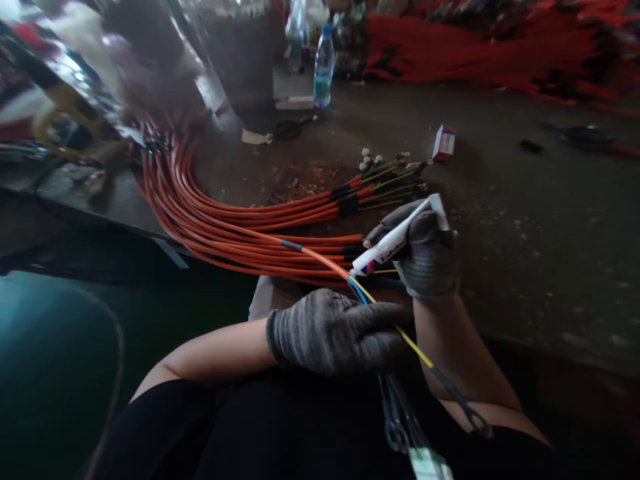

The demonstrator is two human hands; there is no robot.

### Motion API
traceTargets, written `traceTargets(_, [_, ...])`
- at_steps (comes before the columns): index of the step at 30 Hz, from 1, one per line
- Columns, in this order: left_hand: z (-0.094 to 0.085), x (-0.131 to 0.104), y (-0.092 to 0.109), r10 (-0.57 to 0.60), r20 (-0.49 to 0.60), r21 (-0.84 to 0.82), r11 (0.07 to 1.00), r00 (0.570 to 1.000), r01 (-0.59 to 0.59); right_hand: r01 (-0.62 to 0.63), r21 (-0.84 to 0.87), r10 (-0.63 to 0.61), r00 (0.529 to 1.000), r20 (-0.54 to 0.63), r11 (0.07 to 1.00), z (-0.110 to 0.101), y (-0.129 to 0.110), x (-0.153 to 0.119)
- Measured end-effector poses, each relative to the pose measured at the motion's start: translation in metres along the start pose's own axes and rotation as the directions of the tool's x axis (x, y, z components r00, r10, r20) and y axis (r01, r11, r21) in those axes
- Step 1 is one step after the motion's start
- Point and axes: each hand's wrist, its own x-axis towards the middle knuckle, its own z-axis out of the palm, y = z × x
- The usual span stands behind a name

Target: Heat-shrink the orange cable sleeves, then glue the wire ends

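Observation:
My left hand [335, 331], in a grey knit glove, is closed around the thin inner wires of an orange cable [327, 261]. A yellow wire [414, 347] runs out past its fingers and ends in a dark sleeve with a loop; a blue wire [357, 291] shows above the fingers. My right hand [430, 257], gloved likewise, grips a white squeeze tube [395, 242] with printed lettering. The tube slants down to the left, and its nozzle is at the cut end of the orange jacket; whether they touch I cannot tell.
A bundle of orange cables [200, 223] curves across the bench [525, 220], with dark-banded, stripped ends near my hands. Behind stand a small red-and-white box [444, 143] and a plastic water bottle [324, 67]. Red cloth [460, 50] lies along the back. A yellow tape roll [65, 123] is far left.

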Motion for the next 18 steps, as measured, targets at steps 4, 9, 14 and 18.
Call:
traceTargets(4, [0.027, -0.008, -0.002, 0.254, 0.200, 0.323, 0.895, 0.946, -0.309, -0.084, -0.096, 0.106, 0.960, 0.258, 0.992, 0.001, -0.019, -0.002])
traceTargets(9, [0.029, -0.010, -0.007, 0.295, 0.269, 0.382, 0.841, 0.917, -0.383, -0.221, -0.041, 0.211, 0.835, 0.509, 0.974, 0.021, -0.027, 0.002])
traceTargets(14, [0.027, -0.010, -0.002, 0.366, 0.216, 0.382, 0.822, 0.905, -0.423, -0.284, 0.010, 0.238, 0.823, 0.516, 0.959, 0.011, -0.015, 0.008])
traceTargets(18, [0.012, 0.005, -0.012, 0.113, 0.090, 0.333, 0.933, 0.990, -0.137, -0.056, -0.015, 0.058, 0.978, 0.203, 0.998, -0.015, 0.005, -0.001])
